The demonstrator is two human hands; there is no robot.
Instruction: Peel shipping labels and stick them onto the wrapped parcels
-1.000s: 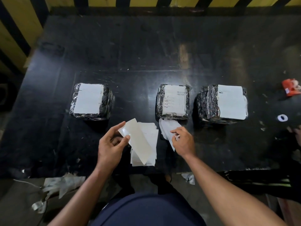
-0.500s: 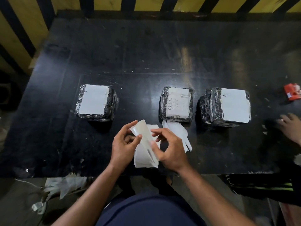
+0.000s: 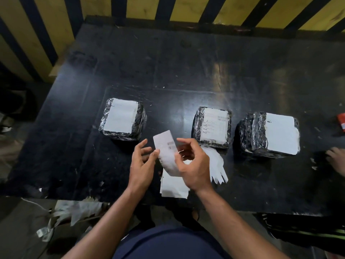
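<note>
You've got one label point(image 3: 166, 153) pinched between both hands right now: your left hand point(image 3: 142, 161) has its thumb on the label's left edge with the other fingers spread fairly loose, and your right hand point(image 3: 194, 166) is curled around the right side with the thumb pressing the lower part. The label stands tilted up off the surface point(image 3: 186, 68), and its lower end curls toward you. Directly under your hands is a stack of label sheets point(image 3: 172, 187), and just right of your right hand there's a fanned-out bunch of white paper strips point(image 3: 218, 169). Three parcels wrapped in black plastic sit past your hands in a row, each with a white label already on top: one beyond your left hand point(image 3: 122, 118), one just beyond your right hand point(image 3: 212, 127), and a bigger one further right point(image 3: 270, 134). Way off to the right there's another person's hand point(image 3: 336, 159) on the surface and a red thing point(image 3: 341, 122) at the edge of view, too cut off to tell what it is. Some crumpled paper scraps point(image 3: 74, 212) lie on the floor below your left arm.
</note>
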